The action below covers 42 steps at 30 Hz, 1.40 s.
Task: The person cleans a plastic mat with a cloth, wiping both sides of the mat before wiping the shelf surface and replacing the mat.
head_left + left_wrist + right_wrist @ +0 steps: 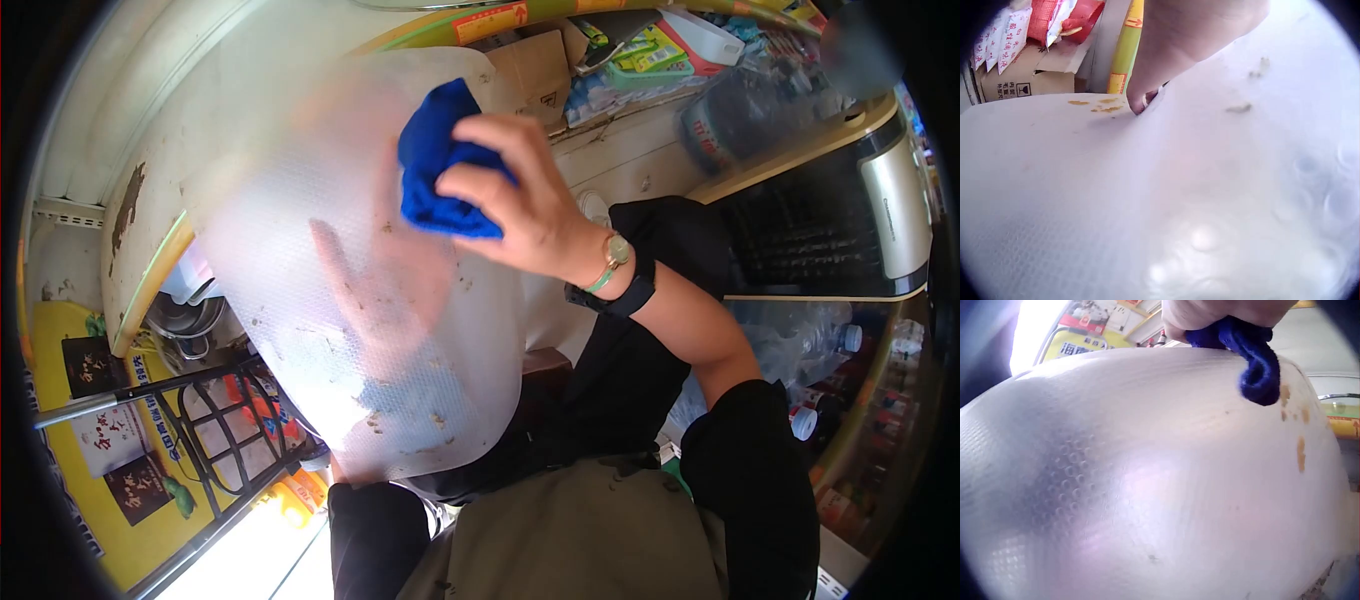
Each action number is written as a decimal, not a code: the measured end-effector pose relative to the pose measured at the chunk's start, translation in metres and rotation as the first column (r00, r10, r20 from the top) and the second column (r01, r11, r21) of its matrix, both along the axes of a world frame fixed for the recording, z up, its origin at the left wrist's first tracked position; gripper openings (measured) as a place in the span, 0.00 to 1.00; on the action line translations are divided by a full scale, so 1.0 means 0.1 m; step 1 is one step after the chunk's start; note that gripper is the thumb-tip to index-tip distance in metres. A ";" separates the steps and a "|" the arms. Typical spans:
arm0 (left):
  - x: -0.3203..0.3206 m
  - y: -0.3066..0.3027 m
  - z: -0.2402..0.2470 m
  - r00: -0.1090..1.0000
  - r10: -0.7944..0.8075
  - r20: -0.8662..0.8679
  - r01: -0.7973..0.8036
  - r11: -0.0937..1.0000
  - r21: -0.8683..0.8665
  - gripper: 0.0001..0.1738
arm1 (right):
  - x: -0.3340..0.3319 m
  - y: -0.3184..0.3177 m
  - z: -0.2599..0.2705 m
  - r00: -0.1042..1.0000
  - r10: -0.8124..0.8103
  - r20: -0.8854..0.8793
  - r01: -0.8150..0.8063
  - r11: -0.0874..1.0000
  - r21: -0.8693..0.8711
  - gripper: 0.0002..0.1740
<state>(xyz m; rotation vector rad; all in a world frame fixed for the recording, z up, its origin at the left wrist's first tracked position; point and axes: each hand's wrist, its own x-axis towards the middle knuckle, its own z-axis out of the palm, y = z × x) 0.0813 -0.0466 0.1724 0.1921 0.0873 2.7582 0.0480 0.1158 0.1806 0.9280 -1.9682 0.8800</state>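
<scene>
Nearest you, the specked lower end of the sheet (430,340) hangs toward 7 o'clock in the head view, and its pale, see-through face runs up toward 11 o'clock. Behind it your left hand (1194,37) shows as a blurred pinkish shape just left of centre; one finger looks straight, but you cannot tell how the rest lie. In the left wrist view a fingertip of that hand meets the sheet at a raised fold; whether it pinches or only pushes is unclear. Just above centre, toward 12 o'clock, your right hand (520,190) holds the bunched blue cloth (430,145), fingers curled round it. The right wrist view puts the cloth at 1 o'clock, beside brown marks (1301,453) at 2 o'clock. You look to be partway through wiping the sheet, with marks and dark specks (374,420) on it. The next move seems to call for firm backing from your left hand wherever the cloth presses, and a flatter cloth over the marks. A loose fold could bunch under the stroke or let the sheet slip. Beyond lie the black appliance (800,225) at 2 o'clock and the cardboard box (530,80) at 12 o'clock.
</scene>
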 end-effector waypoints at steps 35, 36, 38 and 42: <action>-0.08 0.06 -0.11 0.966 -0.167 -0.195 0.145 0.982 -0.118 0.52 | -0.17 0.09 0.11 0.987 -0.152 -0.042 0.153 0.988 0.029 0.24; -0.08 0.06 -0.12 0.969 -0.155 -0.191 0.137 0.985 -0.107 0.51 | -0.16 0.10 0.12 0.994 -0.109 -0.007 0.109 0.994 0.023 0.23; -0.03 0.04 -0.11 0.994 -0.071 -0.082 0.060 0.990 -0.124 0.47 | -0.12 0.00 0.00 0.999 0.019 -0.031 -0.016 0.996 0.092 0.21; -0.08 -0.07 -0.13 0.999 0.045 0.029 -0.036 0.966 -0.255 0.47 | 0.13 -0.16 -0.02 0.951 0.307 -0.021 -0.293 0.923 0.249 0.15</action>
